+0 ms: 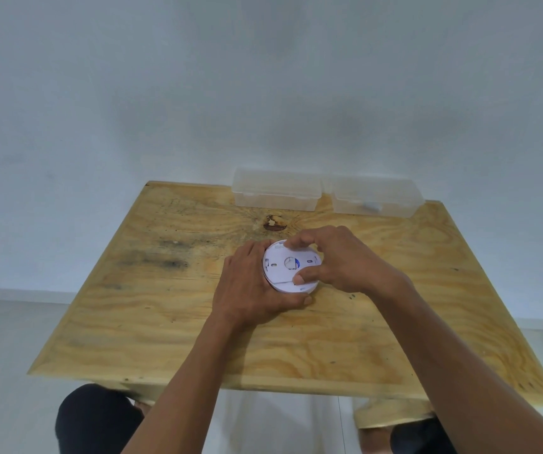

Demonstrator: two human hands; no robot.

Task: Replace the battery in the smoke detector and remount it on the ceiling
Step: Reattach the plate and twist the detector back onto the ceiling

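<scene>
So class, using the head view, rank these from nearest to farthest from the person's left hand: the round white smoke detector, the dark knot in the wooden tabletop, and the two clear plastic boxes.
1. Round white smoke detector: held in the left hand.
2. Dark knot: just beyond the detector.
3. Left clear plastic box: at the table's back edge.
4. Right clear plastic box: back edge, further right.

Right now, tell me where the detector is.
The detector sits mid-table, gripped between the left hand and right hand, nearer than the two boxes.
</scene>
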